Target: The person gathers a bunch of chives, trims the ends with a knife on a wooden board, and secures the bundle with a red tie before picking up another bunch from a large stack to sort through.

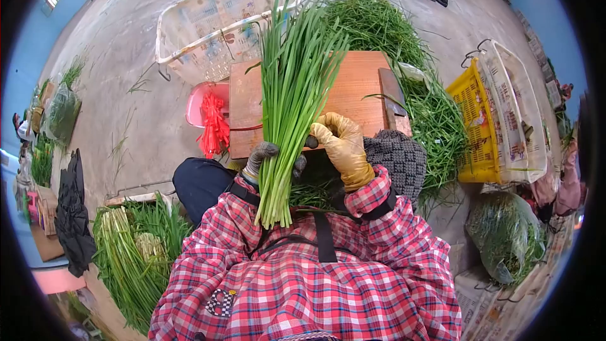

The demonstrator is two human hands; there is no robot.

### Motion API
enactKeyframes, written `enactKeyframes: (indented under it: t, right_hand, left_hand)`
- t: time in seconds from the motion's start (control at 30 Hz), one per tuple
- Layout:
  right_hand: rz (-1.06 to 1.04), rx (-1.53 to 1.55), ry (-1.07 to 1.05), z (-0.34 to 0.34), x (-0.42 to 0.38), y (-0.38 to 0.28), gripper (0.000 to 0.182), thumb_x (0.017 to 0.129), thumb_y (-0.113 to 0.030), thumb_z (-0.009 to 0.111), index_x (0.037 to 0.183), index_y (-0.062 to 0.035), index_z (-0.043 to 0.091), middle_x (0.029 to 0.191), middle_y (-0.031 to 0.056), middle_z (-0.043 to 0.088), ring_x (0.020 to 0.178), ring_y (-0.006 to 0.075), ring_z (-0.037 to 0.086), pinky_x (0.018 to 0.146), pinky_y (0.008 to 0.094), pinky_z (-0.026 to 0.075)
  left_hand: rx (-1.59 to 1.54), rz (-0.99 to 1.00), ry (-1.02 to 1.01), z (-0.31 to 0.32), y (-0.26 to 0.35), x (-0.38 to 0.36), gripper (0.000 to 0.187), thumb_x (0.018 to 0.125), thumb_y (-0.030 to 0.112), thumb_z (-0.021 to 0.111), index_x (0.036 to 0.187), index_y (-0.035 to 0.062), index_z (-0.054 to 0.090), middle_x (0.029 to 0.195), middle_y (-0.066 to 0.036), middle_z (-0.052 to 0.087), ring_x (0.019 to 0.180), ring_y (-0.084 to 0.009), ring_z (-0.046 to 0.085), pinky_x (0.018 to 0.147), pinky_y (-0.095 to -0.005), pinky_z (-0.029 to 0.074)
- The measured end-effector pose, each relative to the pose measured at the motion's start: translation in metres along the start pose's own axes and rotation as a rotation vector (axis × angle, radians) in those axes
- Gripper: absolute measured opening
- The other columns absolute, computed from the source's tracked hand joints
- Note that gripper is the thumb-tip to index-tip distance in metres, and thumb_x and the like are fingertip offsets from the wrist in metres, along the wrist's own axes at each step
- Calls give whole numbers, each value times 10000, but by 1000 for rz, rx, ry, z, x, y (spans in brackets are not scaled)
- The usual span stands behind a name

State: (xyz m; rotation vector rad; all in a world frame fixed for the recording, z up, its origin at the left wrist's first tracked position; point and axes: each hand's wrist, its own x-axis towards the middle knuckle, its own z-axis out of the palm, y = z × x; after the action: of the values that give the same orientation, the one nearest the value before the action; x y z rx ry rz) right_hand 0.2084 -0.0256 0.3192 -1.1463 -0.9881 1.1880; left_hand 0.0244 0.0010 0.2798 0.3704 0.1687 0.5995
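Note:
A thick bunch of garlic chives lies over the wooden board, pale stem ends toward me and green tips pointing away. My left hand, in a grey glove with dark fingertips, is wrapped round the lower stems. In a yellow glove, my right hand is closed in a pinch at the right edge of the bunch; what its fingertips hold, if anything, is hidden. A thin red strip runs across the board and under the bunch. Left of the board, red ties hang over the rim of a pink basin.
Beyond the board stands a white crate. Loose chives are heaped behind and right of it. A yellow crate and a white crate stand at right, near a bagged bundle. More chives lie at lower left.

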Motion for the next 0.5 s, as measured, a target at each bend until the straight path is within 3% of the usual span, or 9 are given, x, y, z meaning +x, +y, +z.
enactKeyframes:
  t: [0.07, 0.13, 0.17, 0.23, 0.33, 0.37, 0.43, 0.5]
  right_hand:
    - [14, -26, 7, 0, 0, 0, 120, 847, -122, 660, 797, -21, 616, 648, -55, 541, 579, 19, 450, 520, 190, 377]
    - [30, -51, 18, -2, 0, 2, 111, 845, -111, 656, 791, -22, 619, 650, -53, 545, 576, 19, 448, 516, 193, 375]
    - [32, -88, 17, -2, 1, 4, 97, 841, -99, 649, 790, -21, 622, 650, -53, 544, 572, 19, 445, 514, 195, 374]
    - [43, -118, 17, -3, 1, 6, 84, 838, -87, 641, 788, -21, 626, 650, -53, 543, 569, 19, 441, 511, 197, 372]
    - [-3, 79, -104, -8, -2, 2, 97, 842, -105, 616, 800, -19, 635, 658, -52, 533, 576, 30, 443, 525, 199, 369]
    - [1, 80, -104, -12, -4, -2, 97, 842, -105, 616, 800, -19, 635, 658, -52, 533, 576, 30, 443, 525, 199, 369]
    - [-6, 10, -55, -21, -7, -14, 126, 856, -132, 605, 802, -23, 639, 684, -47, 548, 597, 33, 447, 541, 196, 365]
    - [-14, 3, 9, -36, -8, -30, 109, 858, -153, 611, 825, -58, 655, 696, -52, 554, 600, 40, 429, 553, 186, 347]
  left_hand:
    - [-22, -39, 11, -1, -2, 0, 709, 744, 268, 653, 1319, -41, 377, 1215, -219, 525, 830, -271, 623, 686, -364, 571]
    - [150, -55, 84, -2, -4, 0, 772, 727, 418, 644, 1301, -44, 413, 994, -181, 620, 733, -234, 623, 656, -346, 526]
    - [148, -60, 87, -2, -5, -1, 772, 727, 418, 644, 1301, -44, 413, 994, -181, 620, 733, -234, 623, 656, -346, 526]
    - [162, -2, 142, 2, -7, -2, 776, 724, 422, 647, 1303, -40, 415, 1033, -204, 603, 735, -235, 622, 642, -335, 524]
    - [111, 30, 95, -14, -9, -3, 766, 747, 407, 647, 1318, -36, 394, 1127, -239, 557, 741, -242, 626, 619, -326, 542]
    - [109, 29, 99, -17, -9, -3, 766, 747, 407, 647, 1318, -36, 394, 1127, -239, 557, 741, -242, 626, 619, -326, 542]
    - [-92, 90, -60, -9, -8, 1, 722, 765, 274, 656, 1341, -35, 348, 1233, -278, 485, 811, -272, 635, 653, -340, 576]
    - [-91, 119, -76, -8, -5, 2, 747, 767, 290, 658, 1354, -31, 326, 1252, -283, 464, 794, -260, 639, 625, -323, 575]
